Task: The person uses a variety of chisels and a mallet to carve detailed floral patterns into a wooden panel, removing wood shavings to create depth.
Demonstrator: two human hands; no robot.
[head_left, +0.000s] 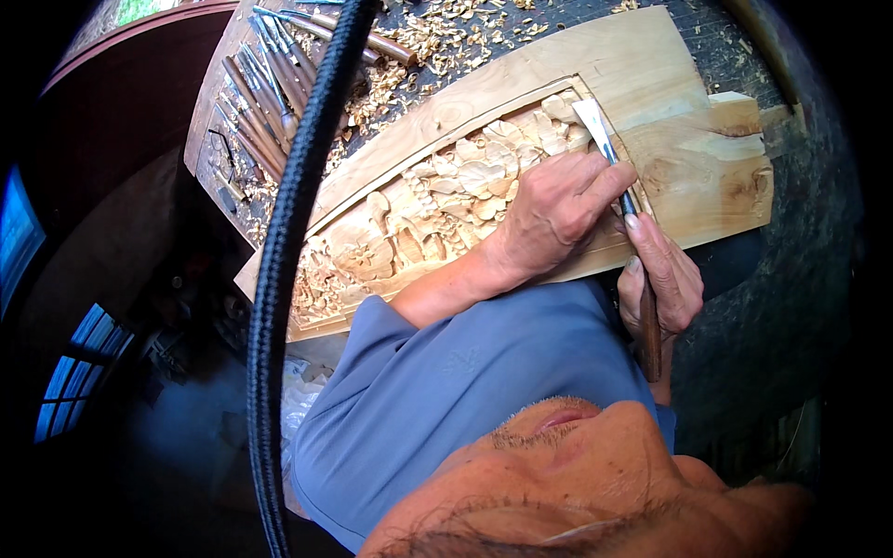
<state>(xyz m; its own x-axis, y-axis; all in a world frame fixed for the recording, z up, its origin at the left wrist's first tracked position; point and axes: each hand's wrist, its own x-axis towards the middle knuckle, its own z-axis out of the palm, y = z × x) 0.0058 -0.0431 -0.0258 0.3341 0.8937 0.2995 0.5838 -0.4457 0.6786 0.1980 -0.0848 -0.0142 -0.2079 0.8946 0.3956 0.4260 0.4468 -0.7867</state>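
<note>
A wood-carving chisel (648,316) with a bright flared blade and a dark brown wooden handle lies slantwise across the right part of a carved wooden panel (642,56). My left hand (558,206) is closed round its shank just behind the blade, its wrist resting over the carving. Lower down, my right hand (674,279) grips the handle, thumb and fingers around it. The blade's edge touches or hovers close to the recessed ground by the frame's upper right corner; I cannot tell which. Relief carving (465,177) of leaves and petals fills the frame, partly hidden by my left forearm.
Several carving tools (265,88) with wooden handles lie bunched at the far left of the dark workbench (693,23). Curled wood shavings (446,42) are scattered behind the panel. A black braided cable (288,242) crosses the view on the left. A curved brown edge (130,37) stands beyond.
</note>
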